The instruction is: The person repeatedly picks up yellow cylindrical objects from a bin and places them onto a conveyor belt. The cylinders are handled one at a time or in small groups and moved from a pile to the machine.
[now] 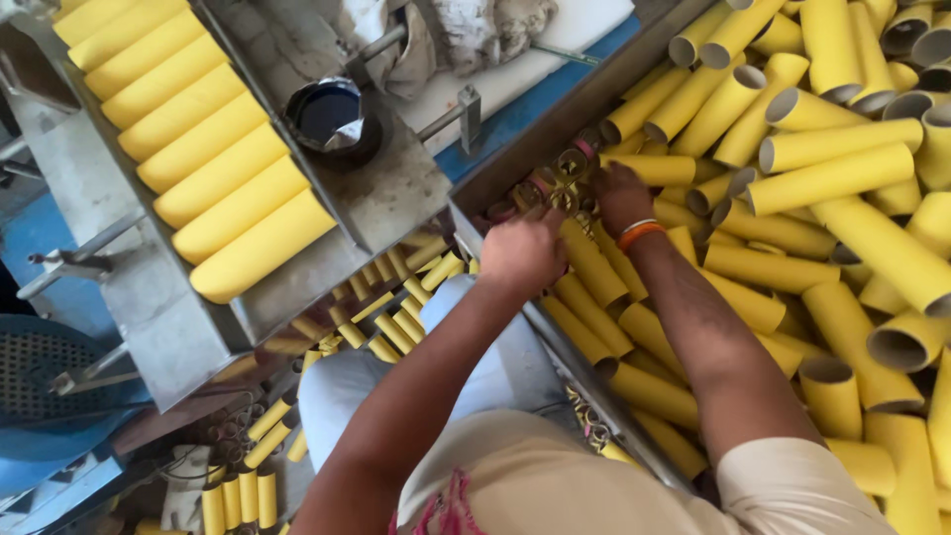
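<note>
My left hand (pixel 522 253) rests at the near rim of a metal bin (pixel 515 178), fingers curled around several small metal end rings (pixel 555 178). My right hand (pixel 621 193), with an orange band at the wrist, reaches into the same corner and pinches the rings among yellow cardboard tubes (pixel 822 178). The tubes fill the bin to the right, lying in a loose heap with open ends showing. What exactly each hand grips is partly hidden by the fingers.
On the left a metal chute (pixel 149 297) carries a neat row of yellow tubes (pixel 218 168). A dark round pot (pixel 332 114) sits on a metal plate. Small yellow tubes (pixel 396 307) lie below. A blue perforated crate (pixel 50 386) stands at far left.
</note>
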